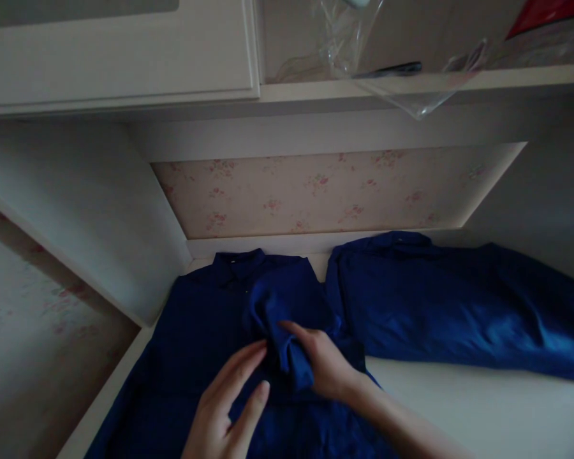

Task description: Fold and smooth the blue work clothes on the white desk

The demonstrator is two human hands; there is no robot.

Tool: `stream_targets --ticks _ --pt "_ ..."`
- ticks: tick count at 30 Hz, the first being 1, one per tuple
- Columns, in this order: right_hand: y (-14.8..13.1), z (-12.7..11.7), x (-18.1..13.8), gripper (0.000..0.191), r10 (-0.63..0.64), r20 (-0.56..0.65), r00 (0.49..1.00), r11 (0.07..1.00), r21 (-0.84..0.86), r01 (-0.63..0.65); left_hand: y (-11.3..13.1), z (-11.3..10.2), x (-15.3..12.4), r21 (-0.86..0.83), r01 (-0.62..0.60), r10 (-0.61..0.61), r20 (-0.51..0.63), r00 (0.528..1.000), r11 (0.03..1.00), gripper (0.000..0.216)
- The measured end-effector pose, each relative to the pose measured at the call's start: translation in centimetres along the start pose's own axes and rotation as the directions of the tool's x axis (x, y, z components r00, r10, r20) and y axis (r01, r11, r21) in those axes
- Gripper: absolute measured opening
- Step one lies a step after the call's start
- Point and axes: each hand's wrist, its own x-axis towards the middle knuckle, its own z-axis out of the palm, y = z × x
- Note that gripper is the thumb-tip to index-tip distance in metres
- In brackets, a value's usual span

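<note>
A dark blue collared shirt (196,344) lies spread out, its collar toward the wall. My right hand (328,363) is closed on a bunched part of this shirt, which looks like a sleeve, lifted over the shirt's front. To the left of that bunch is my left hand (224,401), thumb and fingers apart, its fingertips close to the cloth. Whether they touch it I cannot tell. A second dark blue garment (440,306) lies folded lengthwise to the right, its left end against the first shirt.
Both garments rest on a white surface (459,401). Above it runs a shelf (306,92) with a clear plastic bag (411,102) hanging over its edge, a dark slim object (397,69) and a red package (550,16). A white side panel (100,210) stands at the left.
</note>
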Motion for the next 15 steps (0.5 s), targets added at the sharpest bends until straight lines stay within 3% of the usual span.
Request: stream_targets --ticks 2,3,4,5,7,10,11,12,13,15 --pt "1.6 -4.1 -0.8 0.028 0.189 -0.208 0.960 0.952 0.280 -0.127 -1.9 -0.1 0.0 0.069 0.050 -0.045 -0.072 0.996 0.996 0.040" --pt "2.7 -6.5 -1.4 0.018 0.322 -0.298 0.899 0.890 0.420 -0.179 -3.1 -0.1 0.1 0.133 0.067 -0.059 -0.061 0.996 0.989 0.042" --pt "3.8 -9.0 -2.0 0.020 0.464 -0.380 0.800 0.809 0.550 -0.208 -4.5 0.0 0.3 0.209 0.072 -0.067 -0.032 0.997 0.975 0.045" --pt "5.1 -11.6 -2.8 0.024 0.542 -0.448 0.711 0.765 0.614 -0.196 -5.9 0.2 0.5 0.292 0.066 -0.069 0.003 0.998 0.954 0.050" --pt "7.6 -16.1 -4.7 0.025 0.609 -0.533 0.588 0.735 0.658 -0.164 -8.5 1.1 0.7 0.454 0.027 -0.064 0.066 0.996 0.891 0.056" --pt "10.7 -20.0 -8.5 0.027 0.677 -0.577 0.457 0.705 0.687 -0.177 -11.4 2.2 1.0 0.555 -0.017 -0.070 0.134 0.988 0.832 0.039" --pt "11.5 -20.4 -9.9 0.031 0.694 -0.566 0.444 0.700 0.674 -0.234 -12.0 2.1 1.1 0.541 -0.019 -0.072 0.147 0.987 0.841 0.034" --pt "12.2 -20.2 -11.2 0.036 0.694 -0.548 0.467 0.711 0.623 -0.326 -12.5 1.7 1.4 0.510 -0.018 -0.067 0.147 0.987 0.860 0.033" --pt "12.8 -19.7 -12.5 0.046 0.671 -0.520 0.529 0.740 0.512 -0.435 -12.8 0.8 1.6 0.475 -0.013 -0.051 0.121 0.991 0.880 0.034" --pt "13.7 -17.9 -14.3 0.071 0.568 -0.410 0.713 0.805 0.097 -0.586 -13.1 -1.7 2.1 0.441 0.016 -0.013 -0.009 1.000 0.897 0.036"
